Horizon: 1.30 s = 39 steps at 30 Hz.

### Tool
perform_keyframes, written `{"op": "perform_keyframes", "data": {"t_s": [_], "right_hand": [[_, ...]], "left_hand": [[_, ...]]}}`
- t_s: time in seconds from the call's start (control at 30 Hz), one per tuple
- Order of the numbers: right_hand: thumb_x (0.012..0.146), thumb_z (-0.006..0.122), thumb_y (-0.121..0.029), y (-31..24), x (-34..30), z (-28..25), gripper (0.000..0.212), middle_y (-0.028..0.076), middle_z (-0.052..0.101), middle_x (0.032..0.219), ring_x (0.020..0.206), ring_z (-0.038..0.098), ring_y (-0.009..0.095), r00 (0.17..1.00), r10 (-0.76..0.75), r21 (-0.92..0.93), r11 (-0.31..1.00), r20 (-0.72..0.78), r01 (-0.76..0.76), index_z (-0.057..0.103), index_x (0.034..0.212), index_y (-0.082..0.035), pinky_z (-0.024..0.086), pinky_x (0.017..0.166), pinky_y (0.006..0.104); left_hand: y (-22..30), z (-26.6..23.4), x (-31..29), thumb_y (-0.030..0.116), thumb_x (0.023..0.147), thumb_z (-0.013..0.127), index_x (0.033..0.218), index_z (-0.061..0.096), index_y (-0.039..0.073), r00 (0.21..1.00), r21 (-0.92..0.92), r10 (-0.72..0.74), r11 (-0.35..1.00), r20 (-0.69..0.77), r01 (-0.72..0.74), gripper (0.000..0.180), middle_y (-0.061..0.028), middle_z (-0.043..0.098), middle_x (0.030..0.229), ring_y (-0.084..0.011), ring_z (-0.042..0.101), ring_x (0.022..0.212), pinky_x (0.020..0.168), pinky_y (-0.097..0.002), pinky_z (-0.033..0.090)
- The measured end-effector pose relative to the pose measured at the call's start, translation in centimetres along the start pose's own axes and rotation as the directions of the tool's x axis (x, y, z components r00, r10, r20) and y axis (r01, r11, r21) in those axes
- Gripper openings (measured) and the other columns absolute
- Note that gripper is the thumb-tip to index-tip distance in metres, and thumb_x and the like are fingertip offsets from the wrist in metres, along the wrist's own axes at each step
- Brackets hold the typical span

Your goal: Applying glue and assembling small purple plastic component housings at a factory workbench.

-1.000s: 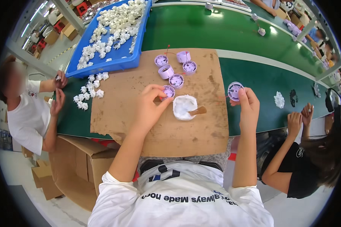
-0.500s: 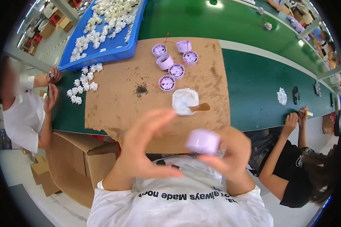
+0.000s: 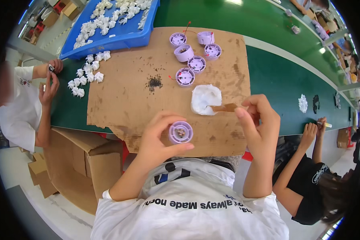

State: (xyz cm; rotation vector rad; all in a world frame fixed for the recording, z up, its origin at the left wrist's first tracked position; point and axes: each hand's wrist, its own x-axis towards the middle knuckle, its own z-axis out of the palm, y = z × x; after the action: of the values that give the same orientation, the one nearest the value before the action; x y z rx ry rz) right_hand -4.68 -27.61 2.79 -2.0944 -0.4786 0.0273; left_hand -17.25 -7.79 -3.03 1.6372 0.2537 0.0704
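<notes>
My left hand [image 3: 161, 138] is curled around a small round purple plastic housing [image 3: 173, 133], its open side facing up. Metallic parts show in the middle of the housing. To the right, my right hand [image 3: 262, 124] has thumb and forefinger closed at the end of a flat brown stick [image 3: 225, 107]. The stick's other end rests in a shallow white tub of white paste [image 3: 200, 102], which sits on a cardboard sheet [image 3: 124, 88]. Beyond the tub stand several more purple housings [image 3: 185, 77], some with red wires.
A blue tray [image 3: 112, 45] of white pieces stands at the far left, with several loose white pieces [image 3: 89, 76] near it. Dark crumbs [image 3: 154, 83] lie on the cardboard. Co-workers sit on both sides. An open carton [image 3: 82, 168] stands below the table edge at left.
The purple housing has passed from my right hand to my left and now faces up. My right hand has moved up and right to the stick. The view has shifted slightly.
</notes>
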Motion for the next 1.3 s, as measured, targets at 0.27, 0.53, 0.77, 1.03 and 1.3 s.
{"op": "perform_keyframes", "data": {"t_s": [0.27,0.53,0.77,1.03,1.3], "right_hand": [[0.076,0.07,-0.003,-0.8,1.0,1.7,0.012,0.007,0.048,0.057,0.048,0.045,0.016,0.992,-0.122,-0.017,0.992,0.036,0.123,0.059,0.075,-0.001,0.035,0.046,0.0275],[0.073,0.068,0.008,0.2,0.6,1.6,0.011,0.008,0.058,0.069,0.058,0.052,0.013,0.901,-0.427,-0.072,0.903,-0.07,0.423,0.061,0.08,0.004,0.038,0.053,0.0222],[0.08,0.061,0.009,2.2,-1.0,1.4,0.008,0.011,0.06,0.074,0.063,0.056,0.014,0.922,-0.367,0.1,0.92,-0.122,0.379,0.06,0.087,0.007,0.042,0.06,0.0235],[0.088,0.058,-0.003,3.6,-3.1,1.8,0.009,0.012,0.063,0.074,0.065,0.062,0.018,0.972,0.137,0.608,0.794,-0.19,0.007,0.058,0.093,0.005,0.049,0.063,0.0269],[0.089,0.052,-0.009,3.0,-4.0,1.9,0.017,0.018,0.063,0.076,0.066,0.064,0.024,0.996,0.09,0.869,0.492,0.018,-0.06,0.054,0.097,0.006,0.053,0.063,0.0339]], "left_hand": [[-1.3,2.1,2.8,0.029,0.062,0.083,0.104,0.066,0.009,0.933,0.424,0.313,0.831,0.179,-0.36,0.049,-0.0227,0.024,0.146,-0.0405,0.027,0.133,0.105,-0.0478,0.027],[-1.6,2.4,2.9,0.03,0.061,0.082,0.102,0.065,0.011,0.945,0.454,0.291,0.829,0.149,-0.327,0.048,-0.0214,0.024,0.147,-0.0415,0.026,0.131,0.105,-0.0504,0.025],[-1.2,2.2,2.1,0.028,0.062,0.083,0.103,0.065,0.011,0.948,0.437,0.292,0.841,0.13,-0.319,0.047,-0.0206,0.026,0.146,-0.04,0.027,0.131,0.104,-0.0479,0.028],[-0.2,1.9,0.0,0.018,0.065,0.083,0.109,0.059,0.003,0.955,0.267,0.294,0.924,-0.035,-0.274,0.052,-0.0094,0.063,0.104,-0.0259,0.059,0.1,0.086,-0.0354,0.046],[0.9,2.8,0.1,0.016,0.067,0.082,0.111,0.058,0.002,0.971,0.049,0.223,0.974,-0.088,-0.219,0.052,-0.0093,0.064,0.1,-0.0182,0.063,0.09,0.076,-0.0287,0.05]]}}
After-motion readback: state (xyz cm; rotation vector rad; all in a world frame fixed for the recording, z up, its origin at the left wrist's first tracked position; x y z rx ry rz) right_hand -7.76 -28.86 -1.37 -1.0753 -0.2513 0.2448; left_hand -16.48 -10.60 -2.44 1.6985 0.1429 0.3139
